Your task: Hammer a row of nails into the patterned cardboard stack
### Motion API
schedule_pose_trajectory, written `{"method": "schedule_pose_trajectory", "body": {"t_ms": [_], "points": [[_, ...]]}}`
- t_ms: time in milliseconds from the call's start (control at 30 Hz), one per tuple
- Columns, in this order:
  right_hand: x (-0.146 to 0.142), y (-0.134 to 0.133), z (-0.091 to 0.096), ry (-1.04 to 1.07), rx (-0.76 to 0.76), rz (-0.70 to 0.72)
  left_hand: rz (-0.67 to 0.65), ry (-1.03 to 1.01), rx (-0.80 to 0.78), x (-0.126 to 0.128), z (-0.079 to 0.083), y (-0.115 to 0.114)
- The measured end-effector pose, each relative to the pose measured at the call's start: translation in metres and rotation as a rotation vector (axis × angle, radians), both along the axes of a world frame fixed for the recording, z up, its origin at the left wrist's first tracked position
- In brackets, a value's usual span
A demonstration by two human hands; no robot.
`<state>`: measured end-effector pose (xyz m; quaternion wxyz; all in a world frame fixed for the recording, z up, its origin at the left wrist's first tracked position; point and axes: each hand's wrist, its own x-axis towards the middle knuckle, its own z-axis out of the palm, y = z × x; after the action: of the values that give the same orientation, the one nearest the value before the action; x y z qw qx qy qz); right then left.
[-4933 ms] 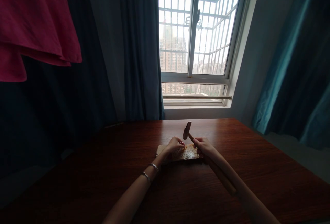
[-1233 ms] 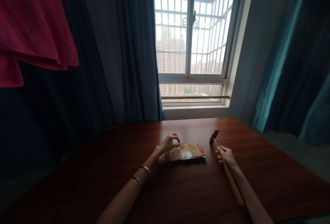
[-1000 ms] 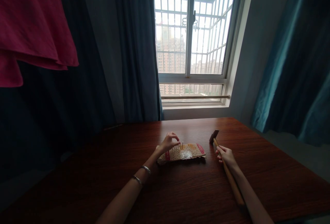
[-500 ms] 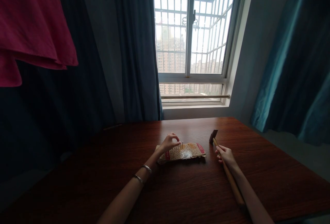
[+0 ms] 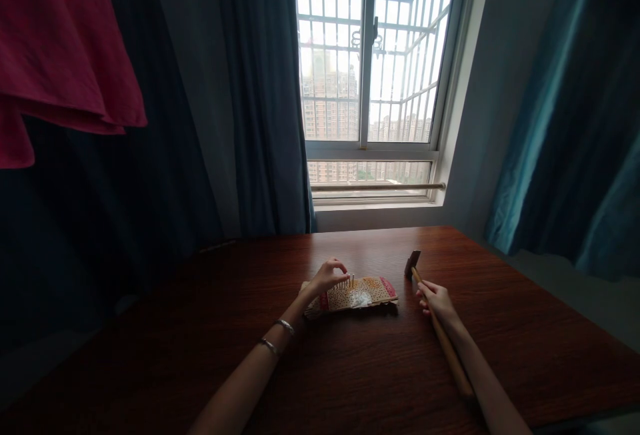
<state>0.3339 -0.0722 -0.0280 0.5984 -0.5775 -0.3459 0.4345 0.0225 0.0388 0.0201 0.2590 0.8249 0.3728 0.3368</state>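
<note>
A dotted, pale patterned board [image 5: 361, 296] with red end bands and a ragged front edge lies on the table. Several thin nails stand upright in a row along it, the rightmost nail [image 5: 353, 281] just beside my fingertips. My left hand [image 5: 327, 276] is over the board's left part, thumb and forefinger pinched together on what looks like a nail; the fingers partly hide it. To the right, my right hand [image 5: 436, 301] is wrapped round the wooden handle of a hammer [image 5: 445, 348]. The hammer's dark head is raised at the far end, apart from the board.
The brown wooden table [image 5: 350, 375] spreads out around the board. Beyond its far edge are a barred window [image 5: 367, 145] and blue curtains [image 5: 265, 121]. A pink cloth [image 5: 65, 55] hangs at upper left.
The view has shifted very slightly. Both hands, the hammer and the board keep almost the same places.
</note>
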Motion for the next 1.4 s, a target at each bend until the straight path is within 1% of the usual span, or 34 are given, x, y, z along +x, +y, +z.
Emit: {"method": "schedule_pose_trajectory", "body": {"t_ms": [267, 467, 600, 833, 967, 1067, 1167, 1233, 1400], "points": [[0.0, 0.0, 0.0, -0.015, 0.0, 0.009, -0.009, -0.009, 0.026, 0.002, -0.005, 0.003], [0.0, -0.001, 0.001, -0.018, -0.01, 0.007, -0.036, 0.011, 0.01, 0.002, -0.005, 0.0], [-0.002, -0.002, 0.003, -0.014, -0.014, 0.009, -0.032, -0.018, 0.027, 0.001, -0.007, -0.002], [-0.004, -0.004, 0.006, -0.02, 0.0, 0.02, 0.012, -0.04, -0.012, 0.001, -0.008, -0.008], [-0.011, -0.003, 0.011, -0.01, -0.005, 0.033, 0.007, -0.039, -0.02, 0.002, -0.008, -0.01], [-0.024, -0.002, 0.023, -0.023, -0.007, 0.061, -0.009, -0.041, -0.01, 0.003, -0.008, -0.01], [-0.04, -0.002, 0.042, -0.074, 0.0, 0.125, 0.01, -0.038, -0.015, 0.003, -0.009, -0.01], [-0.051, -0.003, 0.058, -0.123, 0.005, 0.195, 0.021, -0.032, -0.025, 0.004, -0.009, -0.01], [-0.084, -0.004, 0.099, -0.174, 0.007, 0.425, 0.022, -0.027, -0.036, 0.005, -0.01, -0.01]]}}
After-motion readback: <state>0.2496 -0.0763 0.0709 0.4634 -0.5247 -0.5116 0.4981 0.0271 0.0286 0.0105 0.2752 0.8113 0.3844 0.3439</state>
